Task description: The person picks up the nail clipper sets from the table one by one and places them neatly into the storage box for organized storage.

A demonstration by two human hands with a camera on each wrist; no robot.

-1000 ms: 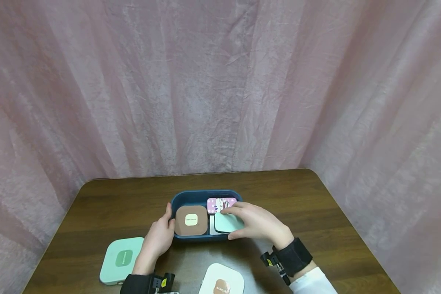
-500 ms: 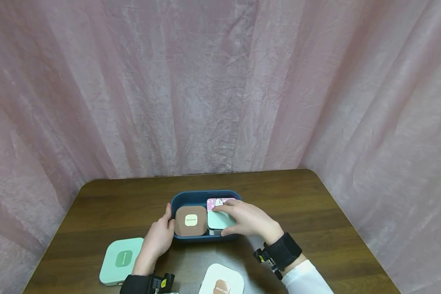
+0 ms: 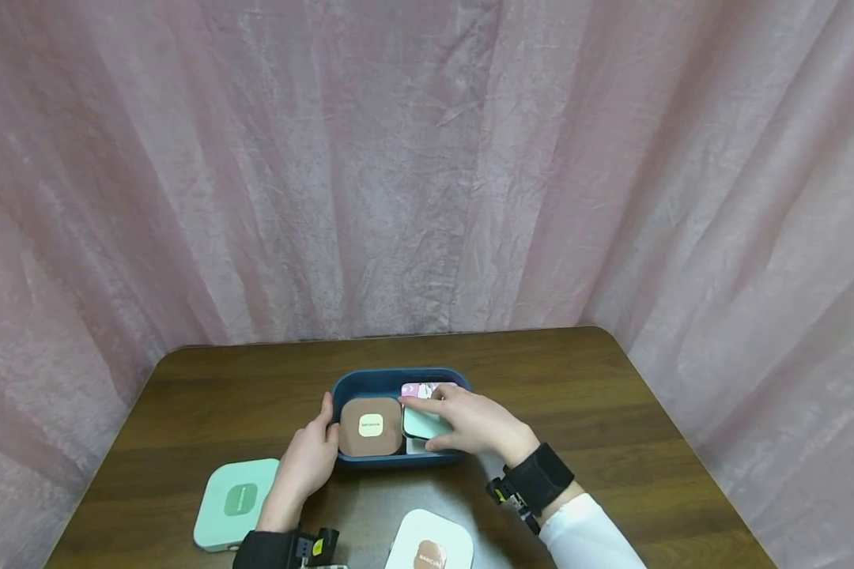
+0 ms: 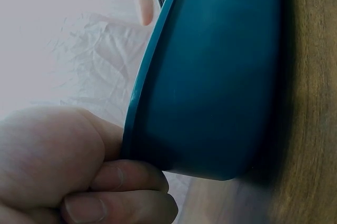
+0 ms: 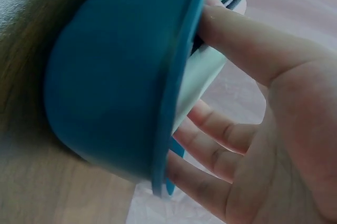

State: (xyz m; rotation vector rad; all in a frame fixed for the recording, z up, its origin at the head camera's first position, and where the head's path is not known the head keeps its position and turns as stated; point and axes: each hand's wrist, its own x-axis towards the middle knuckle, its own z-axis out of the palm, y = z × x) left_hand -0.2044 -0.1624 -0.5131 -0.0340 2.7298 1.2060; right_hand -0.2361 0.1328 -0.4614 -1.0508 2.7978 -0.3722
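Note:
At its left end, my left hand (image 3: 307, 460) grips the dark blue bin (image 3: 370, 384), and the left wrist view shows curled fingers (image 4: 113, 203) against its end. My right hand (image 3: 480, 427) reaches into the bin's right half and holds a flat mint-green case (image 3: 423, 425) with a dark edge between thumb and fingers. In the right wrist view a pale case (image 5: 202, 79) slants inside the bin rim. A white item (image 3: 416, 447) peeks out below the mint case; a pink patterned tin (image 3: 414, 390) lies behind it, partly covered. A brown square case (image 3: 356, 446) fills the left front.
A larger mint-green square case (image 3: 221, 502) lies on the wooden table (image 3: 541, 371) left of my left forearm. Near the front edge lies a white case (image 3: 423, 529) with a brown mark. A pink curtain (image 3: 398, 174) hangs behind the table.
My right hand has moved left with the mint-green case, bringing it up beside the brown case and partly over the pink tin. The left hand has stayed on the bin.

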